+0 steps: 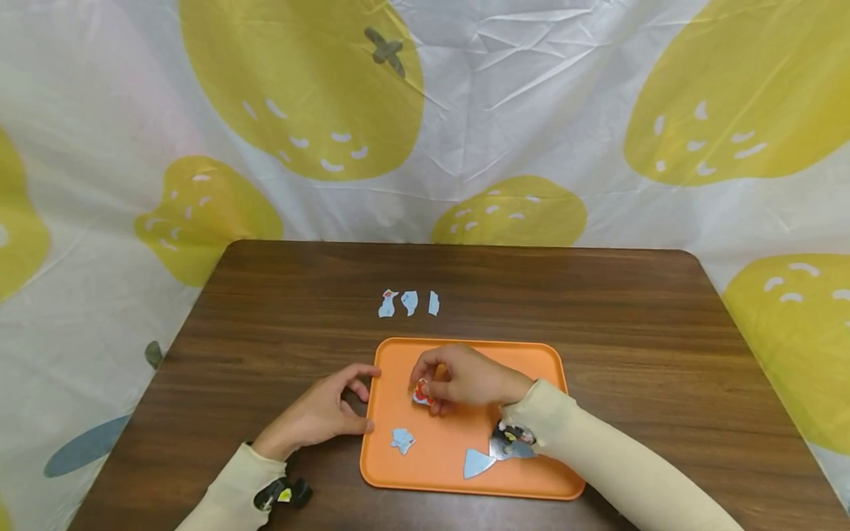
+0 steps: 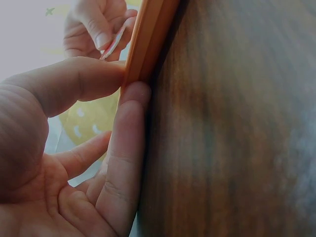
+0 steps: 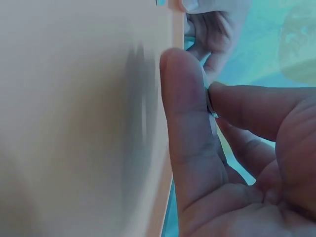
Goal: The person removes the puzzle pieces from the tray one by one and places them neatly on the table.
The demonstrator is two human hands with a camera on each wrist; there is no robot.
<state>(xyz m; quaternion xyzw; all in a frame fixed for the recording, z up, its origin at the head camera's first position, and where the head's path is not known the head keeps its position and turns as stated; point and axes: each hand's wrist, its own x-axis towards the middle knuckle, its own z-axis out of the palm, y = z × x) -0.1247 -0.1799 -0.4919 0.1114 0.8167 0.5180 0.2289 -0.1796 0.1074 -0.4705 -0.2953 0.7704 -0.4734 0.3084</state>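
My right hand (image 1: 468, 376) is over the orange tray (image 1: 425, 472), pinching a small flat puzzle piece (image 1: 422, 392) with a red and white face between thumb and fingers. In the right wrist view only the thin edge of that piece (image 3: 211, 101) shows. At the tray's left side, my left hand (image 1: 325, 409) touches the rim with thumb and index fingertips, set apart along it. A pale blue irregular piece (image 1: 402, 440) lies on the tray near its left side. A pale triangular piece (image 1: 477, 463) lies toward the front, beside another pale piece (image 1: 499, 448) partly hidden by the right wrist.
Three pale blue pieces lie in a row on the brown wooden table (image 1: 631, 317) behind the tray: one with a red spot (image 1: 387, 304), a curved one (image 1: 409, 302) and a narrow one (image 1: 434, 303). A fruit-printed curtain (image 1: 465, 110) hangs behind the table.
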